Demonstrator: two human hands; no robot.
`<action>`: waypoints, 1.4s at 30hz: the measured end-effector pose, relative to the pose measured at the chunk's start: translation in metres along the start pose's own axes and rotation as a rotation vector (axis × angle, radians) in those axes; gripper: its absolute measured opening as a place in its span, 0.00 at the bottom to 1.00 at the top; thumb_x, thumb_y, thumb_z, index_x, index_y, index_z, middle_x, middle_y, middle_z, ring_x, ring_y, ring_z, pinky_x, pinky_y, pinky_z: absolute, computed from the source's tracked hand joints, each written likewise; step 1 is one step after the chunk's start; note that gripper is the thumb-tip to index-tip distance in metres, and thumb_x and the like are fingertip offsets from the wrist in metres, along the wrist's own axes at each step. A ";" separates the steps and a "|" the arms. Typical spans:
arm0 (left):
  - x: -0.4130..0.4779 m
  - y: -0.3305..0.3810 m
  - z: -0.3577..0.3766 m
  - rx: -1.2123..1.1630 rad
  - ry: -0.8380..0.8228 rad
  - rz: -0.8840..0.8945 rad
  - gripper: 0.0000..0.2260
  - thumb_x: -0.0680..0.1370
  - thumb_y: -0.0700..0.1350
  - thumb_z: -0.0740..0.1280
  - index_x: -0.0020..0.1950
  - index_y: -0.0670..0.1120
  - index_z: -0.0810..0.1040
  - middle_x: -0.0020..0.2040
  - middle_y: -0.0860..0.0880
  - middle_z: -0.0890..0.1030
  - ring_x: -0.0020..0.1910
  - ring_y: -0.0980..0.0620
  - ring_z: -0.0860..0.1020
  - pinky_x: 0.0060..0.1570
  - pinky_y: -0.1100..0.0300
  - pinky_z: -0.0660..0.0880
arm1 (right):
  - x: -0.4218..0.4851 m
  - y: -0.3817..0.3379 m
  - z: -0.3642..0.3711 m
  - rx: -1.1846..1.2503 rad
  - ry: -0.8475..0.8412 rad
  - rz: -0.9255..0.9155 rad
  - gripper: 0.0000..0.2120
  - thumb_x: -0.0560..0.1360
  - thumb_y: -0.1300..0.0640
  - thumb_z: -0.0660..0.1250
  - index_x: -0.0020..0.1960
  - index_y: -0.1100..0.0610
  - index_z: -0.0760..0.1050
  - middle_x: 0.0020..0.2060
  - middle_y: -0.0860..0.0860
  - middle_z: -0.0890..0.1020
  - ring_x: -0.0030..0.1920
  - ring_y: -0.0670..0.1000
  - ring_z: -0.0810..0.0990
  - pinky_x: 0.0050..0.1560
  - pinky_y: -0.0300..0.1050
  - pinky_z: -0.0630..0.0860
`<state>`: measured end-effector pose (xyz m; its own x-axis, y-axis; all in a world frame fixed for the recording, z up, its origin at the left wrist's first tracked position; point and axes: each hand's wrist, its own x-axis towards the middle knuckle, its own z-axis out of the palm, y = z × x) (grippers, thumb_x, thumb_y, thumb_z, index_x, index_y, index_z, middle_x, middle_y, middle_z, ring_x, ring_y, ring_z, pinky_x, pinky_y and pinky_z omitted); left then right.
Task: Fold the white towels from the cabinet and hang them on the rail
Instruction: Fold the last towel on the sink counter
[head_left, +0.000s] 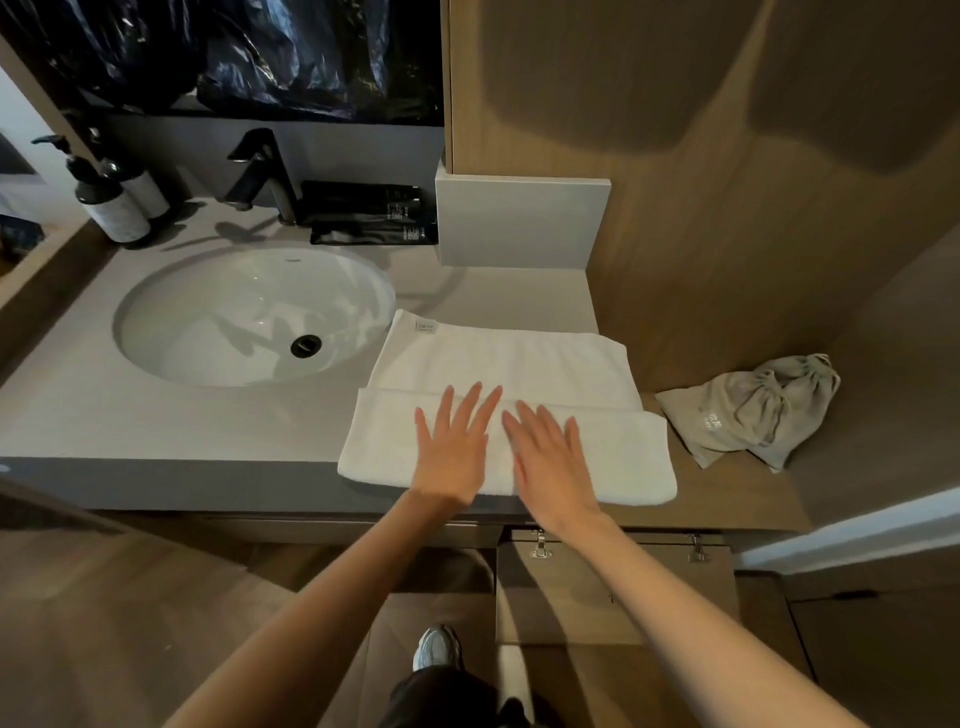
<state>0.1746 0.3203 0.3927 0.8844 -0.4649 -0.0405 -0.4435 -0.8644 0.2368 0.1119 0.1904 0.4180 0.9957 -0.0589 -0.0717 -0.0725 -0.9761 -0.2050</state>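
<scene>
A white towel (519, 364) lies flat on the grey counter (171, 415), to the right of the sink. Its near third is folded up over the rest, making a thicker band along the counter's front edge. A small label shows at its far left corner. My left hand (454, 447) and my right hand (550, 457) lie side by side on the folded band, palms down, fingers straight and spread. No rail is in view. Below the counter a cabinet door (613, 587) hangs open.
A white round sink (208, 322) with a black tap (265, 171) sits at the left. Two pump bottles (114, 202) stand at the back left, and black packets (369, 213) lie behind the sink. A grey drawstring bag (753, 410) lies right of the towel. Wood panelling rises at the right.
</scene>
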 end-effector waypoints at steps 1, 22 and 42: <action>0.002 -0.001 0.008 0.062 -0.035 -0.026 0.25 0.84 0.51 0.45 0.77 0.57 0.35 0.79 0.53 0.40 0.77 0.46 0.37 0.73 0.37 0.40 | 0.001 -0.005 0.005 -0.024 -0.042 0.011 0.27 0.83 0.54 0.53 0.79 0.50 0.48 0.79 0.50 0.48 0.78 0.54 0.43 0.77 0.59 0.41; -0.019 -0.083 -0.002 0.210 -0.055 0.219 0.44 0.76 0.52 0.68 0.74 0.62 0.34 0.78 0.43 0.40 0.75 0.33 0.39 0.68 0.34 0.37 | -0.012 0.058 0.016 -0.249 -0.120 0.047 0.47 0.78 0.62 0.64 0.75 0.38 0.30 0.77 0.54 0.34 0.75 0.68 0.36 0.72 0.69 0.45; -0.098 -0.094 -0.043 0.317 -0.289 -0.017 0.40 0.80 0.32 0.57 0.76 0.62 0.37 0.78 0.47 0.37 0.76 0.35 0.41 0.72 0.36 0.46 | -0.035 0.063 -0.016 -0.384 -0.162 -0.139 0.45 0.77 0.61 0.68 0.78 0.40 0.40 0.79 0.52 0.49 0.78 0.57 0.47 0.75 0.53 0.45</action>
<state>0.1358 0.4556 0.4163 0.8351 -0.4455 -0.3228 -0.4915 -0.8677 -0.0742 0.0732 0.1272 0.4235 0.9703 0.0821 -0.2274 0.1187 -0.9812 0.1524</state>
